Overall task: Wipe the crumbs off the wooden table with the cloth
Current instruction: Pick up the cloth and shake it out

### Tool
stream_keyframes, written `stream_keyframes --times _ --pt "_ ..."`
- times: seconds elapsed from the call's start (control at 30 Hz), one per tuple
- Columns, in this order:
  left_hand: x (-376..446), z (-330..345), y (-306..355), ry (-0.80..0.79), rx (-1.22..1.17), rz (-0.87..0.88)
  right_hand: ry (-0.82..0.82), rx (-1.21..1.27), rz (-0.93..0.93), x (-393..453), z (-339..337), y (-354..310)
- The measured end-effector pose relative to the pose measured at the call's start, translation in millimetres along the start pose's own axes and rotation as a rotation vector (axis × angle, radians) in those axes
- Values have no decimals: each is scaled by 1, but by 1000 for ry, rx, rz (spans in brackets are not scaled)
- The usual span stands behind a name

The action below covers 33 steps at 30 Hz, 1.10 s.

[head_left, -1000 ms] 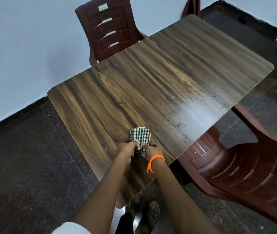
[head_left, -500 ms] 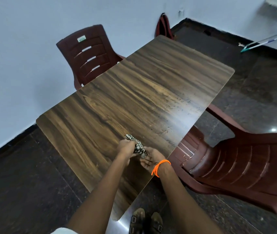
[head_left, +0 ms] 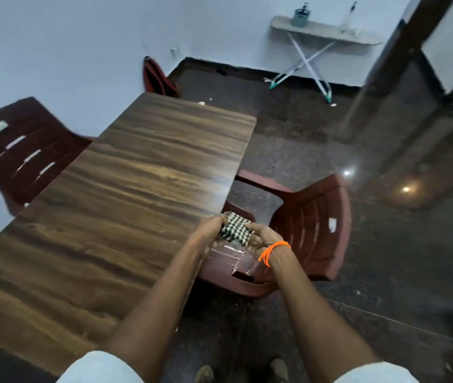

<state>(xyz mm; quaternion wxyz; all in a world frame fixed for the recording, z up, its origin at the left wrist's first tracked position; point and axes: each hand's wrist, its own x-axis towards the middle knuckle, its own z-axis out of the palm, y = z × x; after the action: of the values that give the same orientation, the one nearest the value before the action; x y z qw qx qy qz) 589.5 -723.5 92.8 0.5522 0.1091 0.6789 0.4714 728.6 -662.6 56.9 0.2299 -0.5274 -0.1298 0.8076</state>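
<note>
Both hands grip the cloth [head_left: 234, 227].
Left hand [head_left: 211, 224] and right hand [head_left: 263, 238] bunch it, seemingly just past the table's [head_left: 126, 189] right edge.

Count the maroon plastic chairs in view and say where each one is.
3: one chair at the table's left side, one at its right beside the hands, one partly hidden beyond the far end.
</note>
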Motion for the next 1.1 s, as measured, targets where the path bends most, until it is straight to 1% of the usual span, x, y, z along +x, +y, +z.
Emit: stream_keyframes --times 0.03,0.1,0.13,0.17,0.3,0.47,0.6,0.77,0.87,1.1 --pt "0 17 4 -19 11 4 5 20 -14 -4 -10 -15" --pt "3 71 12 -77 63 11 33 30 -71 -14 -46 -56" --pt "4 75 13 -89 63 15 60 20 -91 -16 -49 -63" --pt "6 81 13 -106 60 16 87 4 -103 -17 -54 -71" --pt "13 173 24 -158 80 11 106 -90 -182 -16 -116 -148" --pt "25 257 39 -69 67 38 65 -216 -228 -9 -170 -226" --pt "41 299 51 -32 -15 38 3 -211 -248 5 -185 -277" --pt "75 327 82 23 -131 10 -22 -222 -229 41 -185 -336" --pt "107 341 101 36 -152 24 -47 -250 -205 74 -178 -371" --pt "206 388 148 153 -202 9 -71 -313 -174 159 -161 -463"
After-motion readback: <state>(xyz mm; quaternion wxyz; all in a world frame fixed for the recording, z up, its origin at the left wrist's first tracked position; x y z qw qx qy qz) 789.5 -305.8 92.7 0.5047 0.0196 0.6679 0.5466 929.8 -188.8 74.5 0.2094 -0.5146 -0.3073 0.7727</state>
